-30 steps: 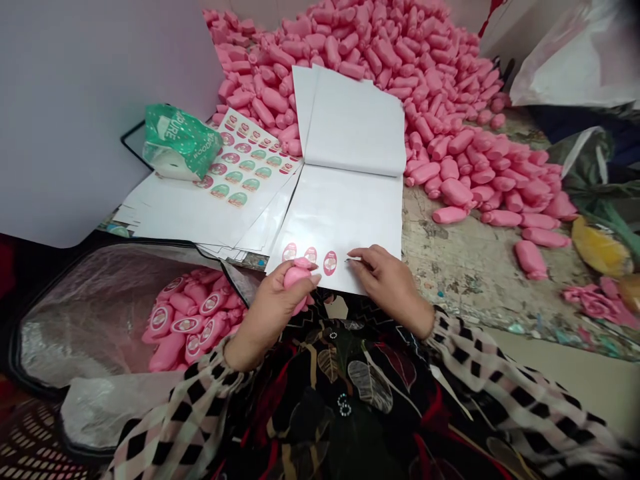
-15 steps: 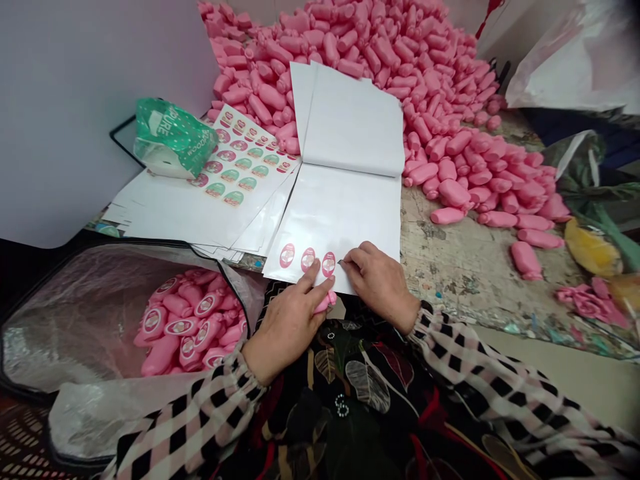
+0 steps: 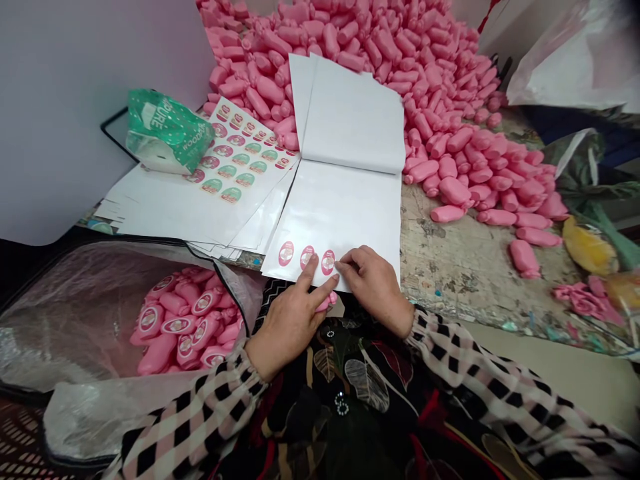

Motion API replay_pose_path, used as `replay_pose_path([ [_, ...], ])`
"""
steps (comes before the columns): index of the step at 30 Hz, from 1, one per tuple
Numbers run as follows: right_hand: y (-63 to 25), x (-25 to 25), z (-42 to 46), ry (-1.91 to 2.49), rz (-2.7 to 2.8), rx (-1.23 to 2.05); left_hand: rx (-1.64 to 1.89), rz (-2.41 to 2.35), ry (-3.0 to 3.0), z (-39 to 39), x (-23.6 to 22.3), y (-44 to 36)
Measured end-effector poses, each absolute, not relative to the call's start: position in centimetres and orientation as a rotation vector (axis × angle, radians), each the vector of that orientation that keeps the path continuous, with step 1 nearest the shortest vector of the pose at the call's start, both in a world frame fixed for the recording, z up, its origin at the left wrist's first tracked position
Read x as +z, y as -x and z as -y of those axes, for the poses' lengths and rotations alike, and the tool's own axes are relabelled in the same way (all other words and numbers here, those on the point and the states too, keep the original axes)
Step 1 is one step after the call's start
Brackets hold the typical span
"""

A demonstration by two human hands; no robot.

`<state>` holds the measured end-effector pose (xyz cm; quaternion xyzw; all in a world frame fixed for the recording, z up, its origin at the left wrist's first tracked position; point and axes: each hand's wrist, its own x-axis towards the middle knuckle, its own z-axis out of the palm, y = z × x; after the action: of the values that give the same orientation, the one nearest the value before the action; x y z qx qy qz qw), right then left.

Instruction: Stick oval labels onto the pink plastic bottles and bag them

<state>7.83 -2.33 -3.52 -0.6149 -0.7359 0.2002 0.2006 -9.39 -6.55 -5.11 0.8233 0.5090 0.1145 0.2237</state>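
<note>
At far left, a translucent plastic bag with black edging (image 3: 90,320) contains pink bottle-shaped pieces with oval labels (image 3: 177,325). My left grip (image 3: 290,327) is clamped on a partly hidden pink bottle-shaped piece (image 3: 328,303), two fingers extended over the white rectangular sheet (image 3: 345,207). The rightmost pink oval label (image 3: 328,263) lies on this sheet; my right grip (image 3: 376,283) has thumb and forefinger together at its right edge. Farther right is the worn desk (image 3: 460,267).
</note>
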Motion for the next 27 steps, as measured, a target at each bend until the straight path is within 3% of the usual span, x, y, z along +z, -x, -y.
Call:
replay_pose_path([
  [7,-7.3,-2.1,1.2,1.923,2.056,0.566,0.288,-1.432,-2.299,6.7,-5.1,9.4],
  [17,-6.6,0.5,1.5,1.81,2.192,0.372,0.197,-1.473,-2.382,6.7,-4.9,9.3],
  [27,-6.6,-0.2,3.2,1.7,2.202,0.113,0.091,-1.473,-2.442,6.8,-4.7,9.5],
])
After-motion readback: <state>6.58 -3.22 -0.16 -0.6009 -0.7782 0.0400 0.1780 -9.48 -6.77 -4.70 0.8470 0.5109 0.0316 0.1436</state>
